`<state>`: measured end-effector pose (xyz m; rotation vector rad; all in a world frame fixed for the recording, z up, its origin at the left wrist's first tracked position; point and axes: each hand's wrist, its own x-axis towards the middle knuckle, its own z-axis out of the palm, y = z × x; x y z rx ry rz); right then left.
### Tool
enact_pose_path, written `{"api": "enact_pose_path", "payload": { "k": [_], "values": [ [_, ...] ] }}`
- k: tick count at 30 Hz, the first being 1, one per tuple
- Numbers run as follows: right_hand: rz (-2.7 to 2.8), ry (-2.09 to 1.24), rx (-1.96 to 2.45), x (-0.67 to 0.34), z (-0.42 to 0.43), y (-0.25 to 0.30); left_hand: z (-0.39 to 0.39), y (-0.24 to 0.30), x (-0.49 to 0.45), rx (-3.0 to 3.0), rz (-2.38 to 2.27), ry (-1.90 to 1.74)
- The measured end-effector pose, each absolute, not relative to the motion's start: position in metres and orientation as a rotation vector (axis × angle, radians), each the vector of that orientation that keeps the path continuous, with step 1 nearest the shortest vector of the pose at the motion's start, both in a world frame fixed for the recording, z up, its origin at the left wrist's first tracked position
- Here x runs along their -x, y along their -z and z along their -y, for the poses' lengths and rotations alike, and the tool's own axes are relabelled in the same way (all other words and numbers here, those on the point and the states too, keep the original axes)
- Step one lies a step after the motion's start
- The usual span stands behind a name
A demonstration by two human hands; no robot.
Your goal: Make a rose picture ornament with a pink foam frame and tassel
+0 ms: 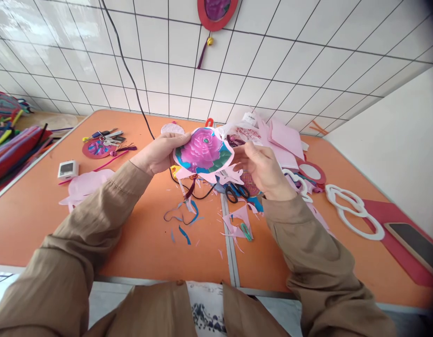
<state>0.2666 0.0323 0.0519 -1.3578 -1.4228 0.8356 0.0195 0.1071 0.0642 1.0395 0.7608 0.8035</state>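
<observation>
My left hand [163, 152] grips the left edge of a floral cutout [204, 150], with the thumb on top. The cutout carries a large pink-purple flower with green leaves on blue and has a pale pink rim. At its right edge, the curled fingers of my right hand [258, 168] hold the rim; their tips are partly hidden. Both hands keep the cutout raised above the orange table [142, 248]. Black-handled scissors [234, 193] lie below my right hand among pink scraps [239, 217]. A dark red tassel [191, 187] shows beneath the cutout.
Blue fabric strips [184, 235] and a green clip [246, 231] lie in front. Keys [113, 138], a small white device [68, 170] and pink sheet material [88, 185] are left. White ring shapes [360, 213] and a phone [414, 243] are right. A black cable [127, 70] hangs behind.
</observation>
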Motion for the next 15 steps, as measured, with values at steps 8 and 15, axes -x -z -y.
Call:
{"api": "enact_pose_path", "payload": {
  "k": [8, 15],
  "values": [
    [1.314, -1.012, 1.205, -0.248, -0.028, -0.046, -0.096, -0.066, -0.026, -1.182, -0.720, -0.739],
    [1.413, -0.879, 1.182, -0.250, -0.025, -0.050, -0.090, -0.071, -0.025, -1.389, -0.786, -0.710]
  ]
}}
